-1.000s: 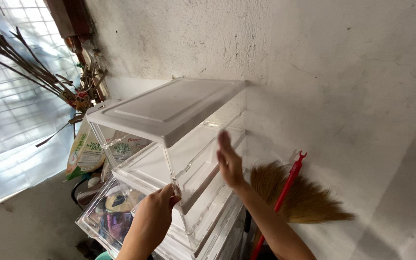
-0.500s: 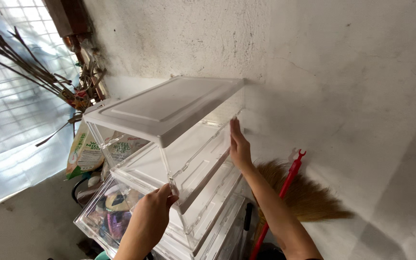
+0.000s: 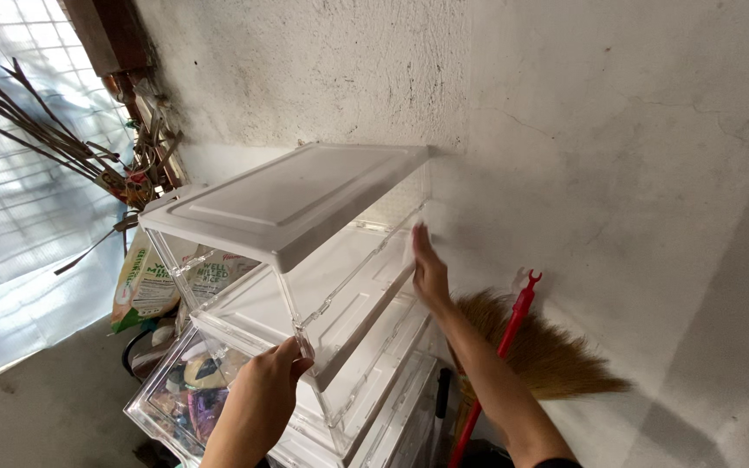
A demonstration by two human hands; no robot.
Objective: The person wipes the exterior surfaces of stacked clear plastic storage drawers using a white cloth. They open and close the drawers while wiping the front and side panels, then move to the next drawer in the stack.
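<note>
Left hand point(image 3: 263, 381): nearest item, fingers curled and pinched on the front corner edge of the clear plastic storage box point(image 3: 305, 251). Right hand point(image 3: 427, 270): open, fingers straight and together, palm laid flat against the box's clear side wall. The two hands sit well apart, one at the box's front corner, one on its far side.

Clear plastic storage box: between the hands, tilted in view, capped by a white lid point(image 3: 283, 195); interior bare. It rests on a stack of like clear boxes point(image 3: 366, 407) directly under both hands.

Lower clear box point(image 3: 185, 390): just below and beyond the left hand, holding assorted coloured goods, too blurred to tell apart.

Broom point(image 3: 530, 347): just beyond the right forearm, red handle, straw head, leaning on the wall.

Printed bags point(image 3: 145, 282): past the left hand, behind the stack.

Dried stalks point(image 3: 41, 121): farther off beyond the left hand, by the window point(image 3: 10, 217).

Rough plaster wall point(image 3: 582, 130): behind all, beyond the right hand.
</note>
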